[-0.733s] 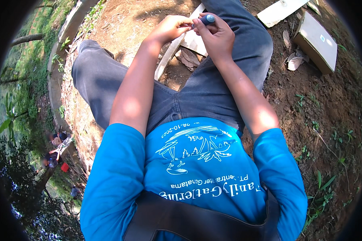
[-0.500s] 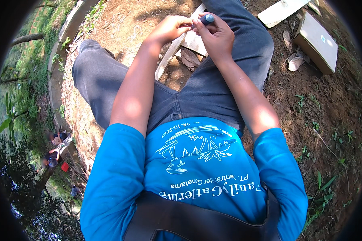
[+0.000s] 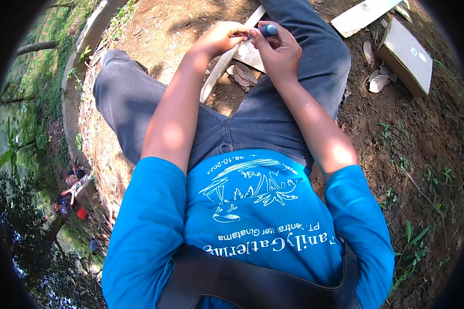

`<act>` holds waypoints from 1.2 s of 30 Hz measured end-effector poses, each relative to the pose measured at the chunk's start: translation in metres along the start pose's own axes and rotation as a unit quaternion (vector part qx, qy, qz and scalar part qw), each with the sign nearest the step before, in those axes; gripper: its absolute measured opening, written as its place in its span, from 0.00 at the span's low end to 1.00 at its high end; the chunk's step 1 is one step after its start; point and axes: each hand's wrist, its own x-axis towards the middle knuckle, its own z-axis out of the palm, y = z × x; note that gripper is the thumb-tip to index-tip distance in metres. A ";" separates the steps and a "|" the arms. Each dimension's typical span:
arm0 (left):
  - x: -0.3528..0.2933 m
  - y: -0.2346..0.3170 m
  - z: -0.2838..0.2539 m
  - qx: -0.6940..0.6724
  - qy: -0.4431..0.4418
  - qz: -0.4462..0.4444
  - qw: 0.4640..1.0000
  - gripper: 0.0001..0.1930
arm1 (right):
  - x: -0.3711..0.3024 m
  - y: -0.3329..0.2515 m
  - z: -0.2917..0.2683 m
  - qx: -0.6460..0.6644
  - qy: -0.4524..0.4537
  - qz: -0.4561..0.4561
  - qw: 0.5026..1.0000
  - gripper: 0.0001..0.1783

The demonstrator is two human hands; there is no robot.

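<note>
My right hand [image 3: 283, 54] is wrapped round the dark blue handle [image 3: 268, 30] of what looks like a screwdriver, its pale rounded end sticking out past the thumb. The tool's tip cannot be seen. Close beside it, my left hand [image 3: 220, 38] has thumb and fingers pinched together; whatever lies between them is too small or hidden to name. Below the hands, a long pale wooden strip [image 3: 219, 71] slants across the ground between my legs. Against it lies a flat pale board [image 3: 250, 55], partly covered by my right hand and leg.
A pale box [image 3: 406, 54] sits on the soil at right, with a light plank [image 3: 363, 15] beyond it. Dry leaves [image 3: 244, 76] lie between my legs. A curved concrete edge [image 3: 69, 92] borders greenery at left, where people [image 3: 69, 190] are visible far off.
Both hands have shifted very slightly to the right, and the blue handle has moved a little right and nearer. Both grips look the same.
</note>
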 end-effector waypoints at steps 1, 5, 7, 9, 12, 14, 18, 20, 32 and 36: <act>0.000 0.001 -0.001 0.001 -0.004 -0.001 1.000 0.10 | -0.001 -0.001 0.000 -0.006 0.000 -0.002 1.000 0.13; -0.002 -0.010 -0.001 0.026 0.008 0.015 1.000 0.12 | 0.005 -0.008 -0.006 -0.076 -0.062 -0.020 0.995 0.13; -0.001 -0.010 0.001 0.033 0.018 0.013 0.999 0.13 | 0.018 -0.010 -0.010 -0.127 -0.101 -0.043 0.986 0.13; -0.002 -0.008 0.000 0.027 0.026 -0.011 0.999 0.15 | 0.027 -0.014 -0.011 -0.160 -0.129 -0.064 0.977 0.13; -0.008 0.004 0.004 -0.042 0.042 -0.022 0.998 0.20 | 0.023 -0.014 -0.011 -0.158 -0.139 -0.097 0.973 0.14; -0.005 0.036 0.003 0.027 0.086 0.014 0.996 0.30 | 0.015 -0.001 -0.011 -0.127 -0.130 -0.139 0.973 0.15; -0.014 0.049 0.002 0.061 0.093 0.003 0.994 0.32 | 0.009 -0.006 -0.001 -0.161 -0.107 -0.134 0.972 0.14; -0.023 0.051 0.007 0.058 0.132 0.005 0.990 0.31 | 0.006 -0.010 0.002 -0.154 -0.110 -0.140 0.972 0.14; -0.039 0.041 0.017 0.024 0.151 -0.066 0.986 0.06 | 0.047 -0.051 -0.139 0.157 0.097 0.034 0.982 0.19; -0.039 0.034 0.016 0.006 0.157 -0.078 0.984 0.05 | 0.039 0.060 -0.190 -0.042 0.133 0.206 0.969 0.16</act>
